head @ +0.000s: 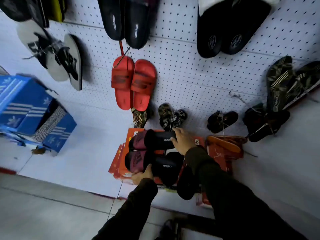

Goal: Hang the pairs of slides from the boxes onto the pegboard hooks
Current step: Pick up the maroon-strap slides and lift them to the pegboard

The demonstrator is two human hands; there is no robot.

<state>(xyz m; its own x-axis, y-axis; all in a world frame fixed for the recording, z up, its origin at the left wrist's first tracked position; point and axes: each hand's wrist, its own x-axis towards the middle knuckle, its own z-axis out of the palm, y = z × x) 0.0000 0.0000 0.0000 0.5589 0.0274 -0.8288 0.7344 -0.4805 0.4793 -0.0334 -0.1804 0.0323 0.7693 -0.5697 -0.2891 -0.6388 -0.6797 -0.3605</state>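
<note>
With your left hand (142,176) cupped under the near maroon-strapped slide (152,163) and your right hand (181,142) curled over the far slide's (152,139) heel, above the orange boxes (119,163), they likely handle light, bendy foam, so grip the soles.

Legible marks:
- "adidas", white, on footbed of upper black-and-maroon slide (156,140); appears upside down.
- "adidas", white, on footbed of lower black-and-maroon slide (155,164); same orientation.
- Trefoil logo and three stripes on blue boxes (26,108).
- Lettering on other slides and orange boxes (121,163): unreadable.
</note>
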